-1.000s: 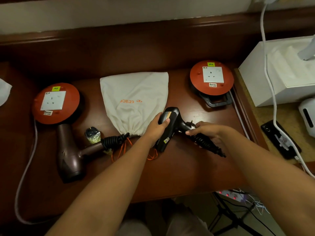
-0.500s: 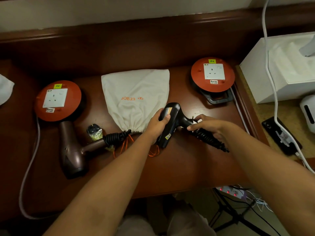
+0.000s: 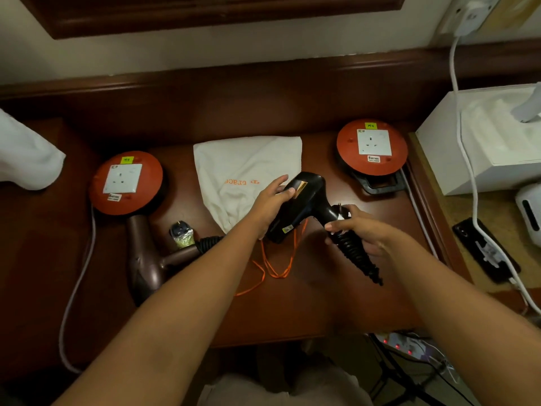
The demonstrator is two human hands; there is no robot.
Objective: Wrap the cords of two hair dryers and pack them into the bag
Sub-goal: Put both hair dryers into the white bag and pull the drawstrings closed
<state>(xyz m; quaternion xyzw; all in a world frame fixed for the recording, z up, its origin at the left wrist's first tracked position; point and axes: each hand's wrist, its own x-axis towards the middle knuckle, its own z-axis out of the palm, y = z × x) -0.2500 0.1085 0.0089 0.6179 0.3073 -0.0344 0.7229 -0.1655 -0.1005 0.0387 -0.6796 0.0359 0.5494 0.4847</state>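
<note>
While the left hand [image 3: 270, 206] curls round the barrel of the black hair dryer [image 3: 298, 206], its grip clamped on the body with the thumb along the top, the right hand [image 3: 358, 230] closes its grip on the handle, where the black coiled cord [image 3: 355, 253] is wound in tight loops and sticks out toward the near right. The plug [image 3: 341, 209] shows just above the right thumb. The dryer is held over the middle of the desk [image 3: 322, 303], just right of the white drawstring bag [image 3: 243, 171], which lies flat with its orange drawstring [image 3: 275, 268] trailing toward the near edge. The brown hair dryer [image 3: 149, 259] lies on the desk to the left, its cord wound at the handle end and its plug [image 3: 181, 231] beside it. An orange cable reel [image 3: 126, 183] sits far left of the bag and a second orange cable reel [image 3: 371, 146] far right. A white box [image 3: 483, 148] stands at the right edge, and a black phone [image 3: 486, 250] lies nearer.
</note>
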